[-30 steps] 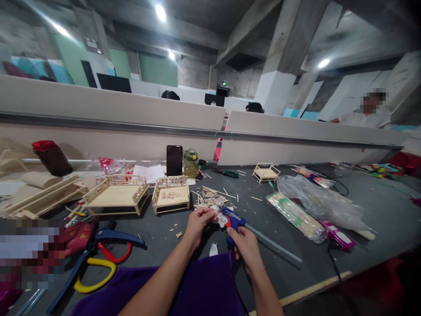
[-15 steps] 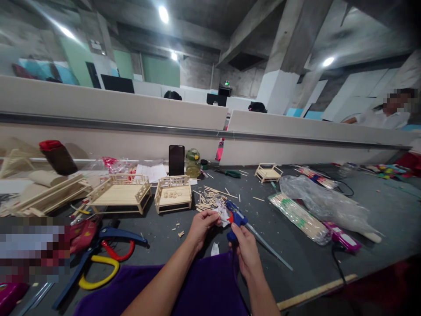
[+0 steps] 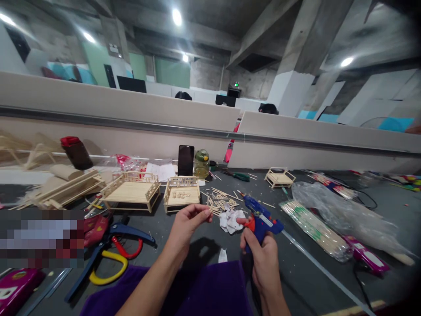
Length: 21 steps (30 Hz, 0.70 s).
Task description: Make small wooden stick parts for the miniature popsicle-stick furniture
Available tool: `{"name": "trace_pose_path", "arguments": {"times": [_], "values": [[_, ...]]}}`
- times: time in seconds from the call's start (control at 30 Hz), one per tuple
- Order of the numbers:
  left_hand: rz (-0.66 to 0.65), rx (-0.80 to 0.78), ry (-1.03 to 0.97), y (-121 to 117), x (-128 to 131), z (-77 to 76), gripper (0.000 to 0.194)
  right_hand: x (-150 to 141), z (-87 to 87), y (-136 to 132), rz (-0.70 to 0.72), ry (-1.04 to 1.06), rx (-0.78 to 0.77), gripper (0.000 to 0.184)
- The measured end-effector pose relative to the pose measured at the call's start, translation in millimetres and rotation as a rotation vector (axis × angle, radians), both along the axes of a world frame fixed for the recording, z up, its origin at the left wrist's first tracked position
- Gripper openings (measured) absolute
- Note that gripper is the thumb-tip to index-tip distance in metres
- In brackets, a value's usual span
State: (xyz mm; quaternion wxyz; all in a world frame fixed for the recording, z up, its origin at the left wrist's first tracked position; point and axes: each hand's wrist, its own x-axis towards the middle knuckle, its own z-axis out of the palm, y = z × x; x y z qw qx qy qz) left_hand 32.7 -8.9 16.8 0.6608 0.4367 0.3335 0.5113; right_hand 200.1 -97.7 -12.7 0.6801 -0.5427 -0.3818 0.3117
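Observation:
My right hand (image 3: 263, 256) is wrapped round the handle of a blue glue gun (image 3: 259, 217), a finger at its orange trigger. The nozzle points up and left, and a long clear glue stick (image 3: 315, 256) trails from its back. My left hand (image 3: 189, 226) is closed in a pinch; whatever its fingertips hold is too small to name. Crumpled white paper (image 3: 231, 220) lies between the hands. Just beyond is a pile of short wooden sticks (image 3: 220, 201). A miniature wooden bench (image 3: 181, 195) with small pieces on its seat stands beyond my left hand.
A larger miniature bench (image 3: 130, 193) and large cutters (image 3: 108, 250) with red and yellow handles lie left. At the back stand a phone (image 3: 186, 160) and a green bottle (image 3: 201, 164). Right are a small wooden frame (image 3: 279, 177), bagged sticks (image 3: 314, 228) and a magenta device (image 3: 366, 254).
My hands have drawn apart, the left moving left, away from the crumpled paper. The glue gun has moved right and is lifted off the paper. The head view has turned slightly left.

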Motion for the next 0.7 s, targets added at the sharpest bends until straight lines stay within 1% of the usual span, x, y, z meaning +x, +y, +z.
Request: {"name": "trace_pose_path", "arguments": {"times": [0.03, 0.1, 0.2, 0.27, 0.37, 0.47, 0.6, 0.7], "values": [[0.032, 0.027, 0.018, -1, -7, 3.4, 0.022, -4, 1.3, 1, 0.023, -0.032, 0.006, 0.033], [0.083, 0.047, 0.040, -1, -19, 5.1, 0.020, -14, 1.4, 3, 0.083, -0.085, 0.007, 0.030], [0.138, 0.001, 0.022, 1, -30, -1.5, 0.022, -31, -3.5, 7, 0.211, -0.090, 0.001, 0.031], [0.146, -0.046, -0.008, 3, -34, -7.1, 0.023, -40, -8.5, 8, 0.259, -0.080, -0.001, 0.032], [0.153, -0.100, -0.051, 5, -36, -11.5, 0.025, -46, -15.4, 8, 0.290, -0.093, -0.016, 0.033], [0.163, -0.159, -0.105, 7, -38, -11.2, 0.027, -46, -18.2, 7, 0.321, -0.103, -0.033, 0.034], [0.171, -0.214, -0.142, 9, -38, -10.7, 0.029, -47, -14.4, 7, 0.333, -0.115, -0.052, 0.036], [0.173, -0.226, -0.149, 9, -38, -12.0, 0.029, -51, -10.5, 8, 0.317, -0.083, -0.069, 0.038]]}}
